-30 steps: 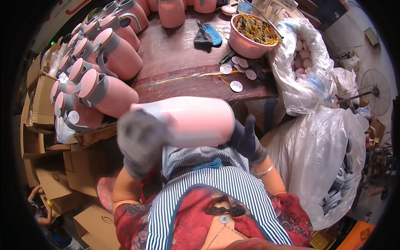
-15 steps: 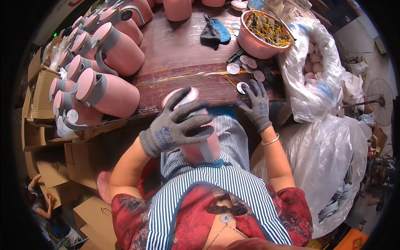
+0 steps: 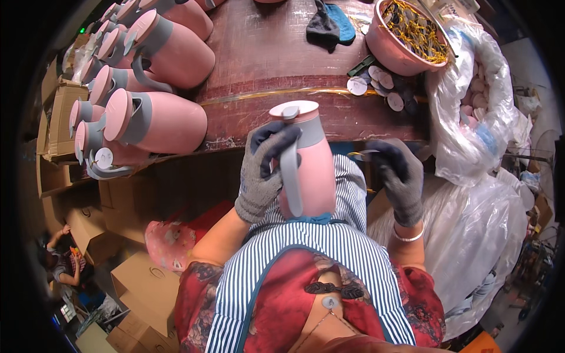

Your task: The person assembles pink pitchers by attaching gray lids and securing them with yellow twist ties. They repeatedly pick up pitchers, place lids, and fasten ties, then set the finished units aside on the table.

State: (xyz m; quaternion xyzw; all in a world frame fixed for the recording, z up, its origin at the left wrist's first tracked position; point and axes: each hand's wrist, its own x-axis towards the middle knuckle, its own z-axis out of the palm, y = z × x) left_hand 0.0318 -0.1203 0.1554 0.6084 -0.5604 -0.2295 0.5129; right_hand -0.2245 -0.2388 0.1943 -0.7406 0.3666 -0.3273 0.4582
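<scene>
A pink thermos jug (image 3: 316, 176) with a grey collar and handle stands upright in front of my striped apron. Its lid faces up, and the grey handle points toward me. My left hand (image 3: 265, 167), in a grey glove with dark fingers, is closed round the upper handle and collar. To the jug's right, my gloved right hand (image 3: 401, 176) pinches a thin tag (image 3: 369, 152) seen nearly edge-on, with a bit of yellow string. The tag is apart from the jug. Several round tags (image 3: 382, 82) lie loose near the table's front right.
Several pink jugs (image 3: 176, 50) crowd the table's left side. A pink bowl (image 3: 400, 56) of yellow-stringed tags stands at the back right, beside an open plastic bag (image 3: 441, 112) of pink parts. A grey-blue glove (image 3: 331, 26) lies on the table (image 3: 259, 65). Cardboard boxes (image 3: 141, 282) stand left.
My right hand has drawn back from the loose tags with one pinched in its fingers. The jug has been turned so its handle shows, and my left hand now grips by the handle.
</scene>
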